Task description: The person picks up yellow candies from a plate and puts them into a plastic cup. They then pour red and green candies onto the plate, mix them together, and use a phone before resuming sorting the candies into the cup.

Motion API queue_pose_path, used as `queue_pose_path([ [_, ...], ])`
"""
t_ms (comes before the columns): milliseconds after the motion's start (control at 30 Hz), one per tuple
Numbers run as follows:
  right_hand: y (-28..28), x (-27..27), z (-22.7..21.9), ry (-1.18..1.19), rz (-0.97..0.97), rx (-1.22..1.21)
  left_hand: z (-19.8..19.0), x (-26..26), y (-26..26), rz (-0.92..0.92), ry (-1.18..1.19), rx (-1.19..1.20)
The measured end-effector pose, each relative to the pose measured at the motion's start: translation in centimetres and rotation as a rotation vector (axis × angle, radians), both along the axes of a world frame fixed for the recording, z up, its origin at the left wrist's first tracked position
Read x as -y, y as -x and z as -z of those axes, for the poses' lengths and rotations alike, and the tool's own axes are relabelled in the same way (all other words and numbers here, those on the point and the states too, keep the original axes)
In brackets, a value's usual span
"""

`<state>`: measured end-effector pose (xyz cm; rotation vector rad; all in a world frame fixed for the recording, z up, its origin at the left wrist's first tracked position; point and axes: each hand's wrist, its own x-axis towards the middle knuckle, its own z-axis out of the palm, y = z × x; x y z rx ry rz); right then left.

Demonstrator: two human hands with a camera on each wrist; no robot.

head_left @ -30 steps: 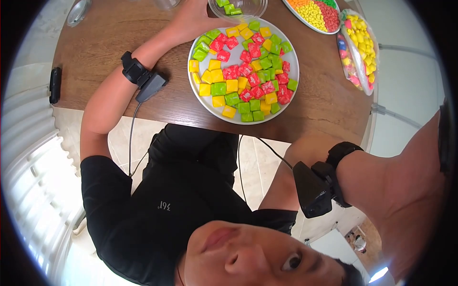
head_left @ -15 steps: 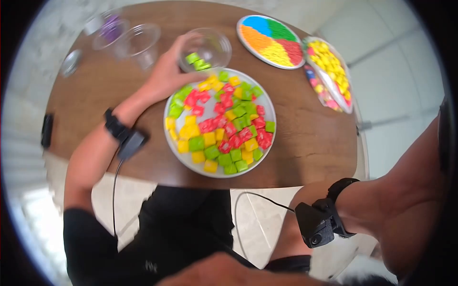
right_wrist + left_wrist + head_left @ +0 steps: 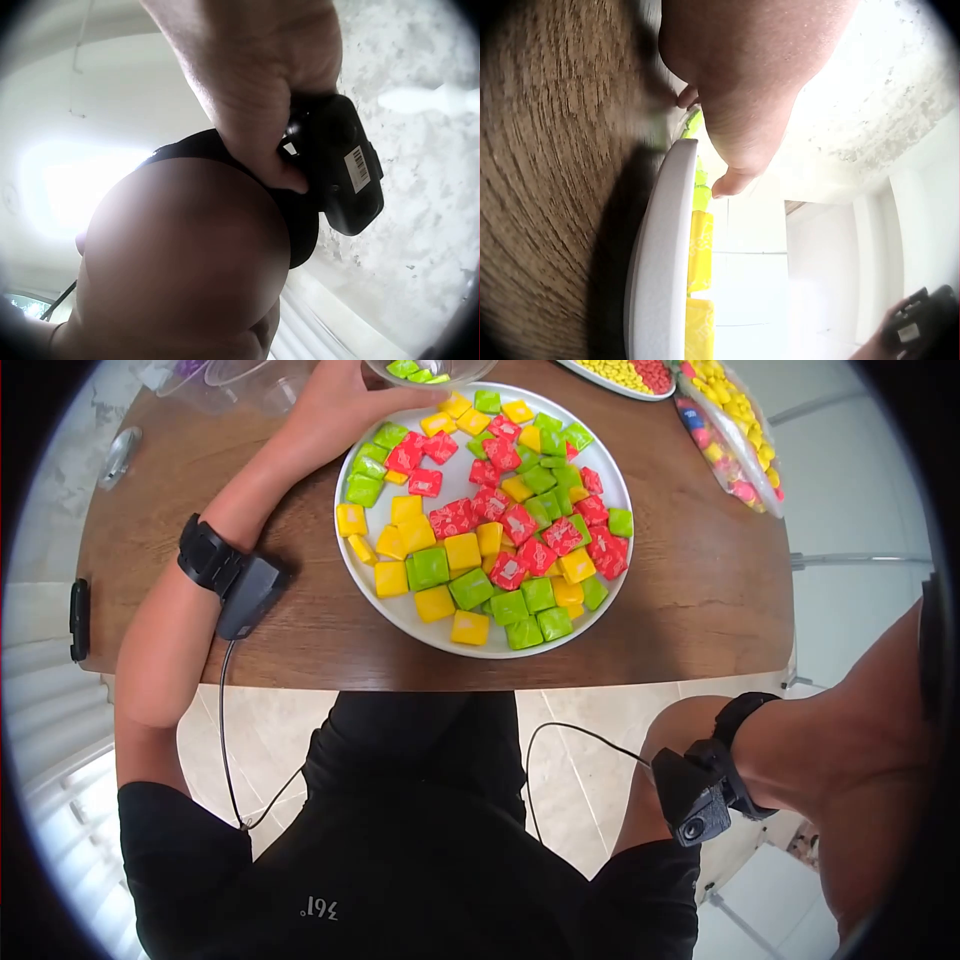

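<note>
My left hand [image 3: 345,405] holds a clear plastic cup [image 3: 455,378] at the top of the head view, its thumb along the near side. Several green wrapped candies [image 3: 405,368] lie inside the cup. Just below it stands a round white plate [image 3: 360,582] covered with red, yellow and green square wrapped candies. In the left wrist view, the thumb [image 3: 735,182] is close over the plate's candies. Raised to the head, my right hand [image 3: 259,82] grips a black head camera [image 3: 349,169] with a barcode label; the head view shows only its forearm and wrist strap.
A plate of sorted coloured pieces [image 3: 620,378] and an open bag of yellow and pink candies [image 3: 735,435] sit at the far right. Clear cups [image 3: 250,375] stand at the back left, near a small shiny lid [image 3: 120,457]. Cables hang from both wrist cameras.
The head view has tilted and shifted: the table dropped lower in it, then rose again, and the face is out of view. The left hand has stayed at the cup.
</note>
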<state>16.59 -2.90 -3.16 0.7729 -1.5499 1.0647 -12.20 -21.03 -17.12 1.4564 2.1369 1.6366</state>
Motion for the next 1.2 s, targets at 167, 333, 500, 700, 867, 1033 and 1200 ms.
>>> queue_pose_path([
  [167, -0.2, 0.0, 0.6, 0.028, -0.031, 0.0, 0.7, -1.0, 1.0, 0.029, -0.059, 0.027],
  [333, 0.2, 0.4, 0.8, 0.028, -0.028, -0.002, 2.2, -0.3, 1.4, 0.023, -0.037, 0.065],
  [500, 0.3, 0.5, 0.6, 0.018, -0.04, -0.026, 2.3, -0.7, 1.3, -0.034, -0.052, -0.096],
  [700, 1.0, 0.8, 0.5, 0.006, -0.039, 0.003, 2.4, -0.5, 1.4, -0.027, -0.032, -0.015],
  [867, 1.3, 0.6, 0.6, 0.017, -0.064, -0.013, 2.2, -0.5, 1.5, -0.056, 0.002, -0.04],
  [1033, 1.6, 0.7, 0.6, 0.025, -0.06, 0.012, 2.5, -0.3, 1.7, -0.025, -0.023, -0.031],
  [1200, 2.3, 0.8, 0.5, 0.001, -0.046, 0.028, 2.9, -0.7, 1.7, -0.032, -0.072, -0.031],
])
